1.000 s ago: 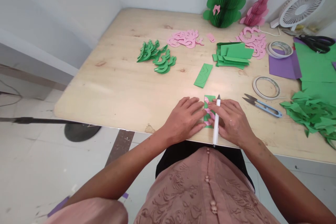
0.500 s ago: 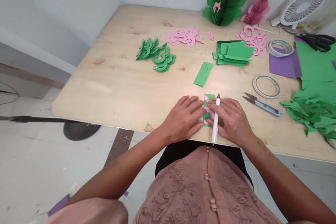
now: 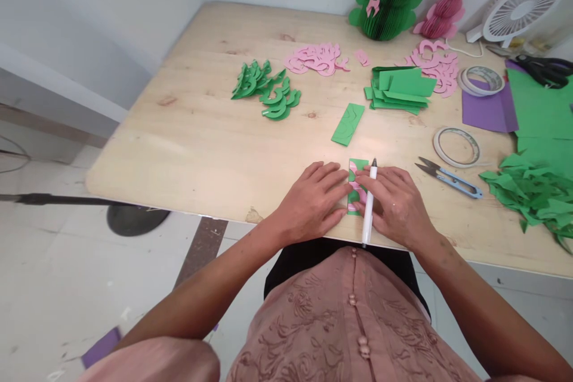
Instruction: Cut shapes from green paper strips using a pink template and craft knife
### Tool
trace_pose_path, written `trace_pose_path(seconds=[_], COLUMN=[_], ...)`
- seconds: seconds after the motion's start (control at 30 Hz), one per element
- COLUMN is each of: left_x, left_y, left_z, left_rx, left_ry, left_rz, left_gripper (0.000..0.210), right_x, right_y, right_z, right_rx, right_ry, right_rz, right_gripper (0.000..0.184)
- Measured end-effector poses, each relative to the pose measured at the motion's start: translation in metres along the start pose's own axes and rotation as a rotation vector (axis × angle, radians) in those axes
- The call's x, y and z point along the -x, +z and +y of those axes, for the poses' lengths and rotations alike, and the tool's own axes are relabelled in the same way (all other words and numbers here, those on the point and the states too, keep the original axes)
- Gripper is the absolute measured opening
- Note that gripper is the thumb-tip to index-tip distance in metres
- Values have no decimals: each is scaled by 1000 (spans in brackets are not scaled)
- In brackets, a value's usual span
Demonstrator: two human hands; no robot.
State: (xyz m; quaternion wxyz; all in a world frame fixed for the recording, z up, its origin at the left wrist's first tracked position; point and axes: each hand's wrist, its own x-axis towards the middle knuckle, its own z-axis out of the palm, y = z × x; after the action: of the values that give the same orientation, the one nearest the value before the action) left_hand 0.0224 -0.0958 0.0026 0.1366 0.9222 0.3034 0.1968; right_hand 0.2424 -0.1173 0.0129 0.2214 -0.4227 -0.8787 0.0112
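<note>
Hardly anything on the bench (image 3: 201, 131) has moved in the last second; your view has tipped slightly, so the green paper figure (image 3: 394, 0) at the far side has lost its ears past the upper edge, while both your hands stay at the strip.

From left to right, you have two clusters of green cut-outs (image 3: 280, 99), then one of two piles of pink cut-outs (image 3: 316, 59); the other lies far right. Your left hand (image 3: 313, 203) rests palm down, fingers a little apart, their tips at the left edge of one green strip (image 3: 353, 176) near the bench's near edge. One pink cut-out (image 3: 358, 190) lies on that strip, partly hidden by your fingers. Beyond it is one outlined strip (image 3: 348, 124), then one green stack (image 3: 400, 91).

Your right hand (image 3: 396, 203), fingers bent, touches the strip's right side and holds one white pen (image 3: 368, 213), which covers part of that edge.

Farther right you have one pink paper figure (image 3: 449, 6), two tape rolls (image 3: 441, 154), one pair of snips (image 3: 456, 182), one fan (image 3: 521, 9), a heap of green scraps (image 3: 532, 194) and black-handled scissors (image 3: 544, 71).
</note>
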Motion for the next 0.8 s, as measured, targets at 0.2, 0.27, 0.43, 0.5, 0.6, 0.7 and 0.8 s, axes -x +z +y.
trace_pose_path(seconds=[0.2, 0.27, 0.43, 0.5, 0.6, 0.7, 0.8], left_x=[0, 1, 2, 2, 2, 2, 1], left_y=[1, 2, 3, 3, 2, 2, 2], left_z=[-1, -1, -2, -2, -1, -1, -1], left_rx=[1, -1, -6, -4, -3, -2, 1], left_ry=[1, 3, 9, 11, 13, 8, 7], left_rz=[15, 19, 19, 23, 26, 22, 24], left_gripper=[35, 36, 37, 36, 35, 35, 36], right_x=[-1, -1, -1, -1, -1, -1, -1], right_y=[-1, -1, -1, -1, -1, -1, -1], right_z=[0, 0, 0, 0, 0, 0, 0], right_rx=[-11, -11, -6, -4, -3, -3, 0], right_ry=[0, -6, -7, -3, -3, -3, -10], right_rz=[1, 4, -2, -1, 3, 3, 9], right_gripper=[33, 33, 33, 33, 33, 34, 33])
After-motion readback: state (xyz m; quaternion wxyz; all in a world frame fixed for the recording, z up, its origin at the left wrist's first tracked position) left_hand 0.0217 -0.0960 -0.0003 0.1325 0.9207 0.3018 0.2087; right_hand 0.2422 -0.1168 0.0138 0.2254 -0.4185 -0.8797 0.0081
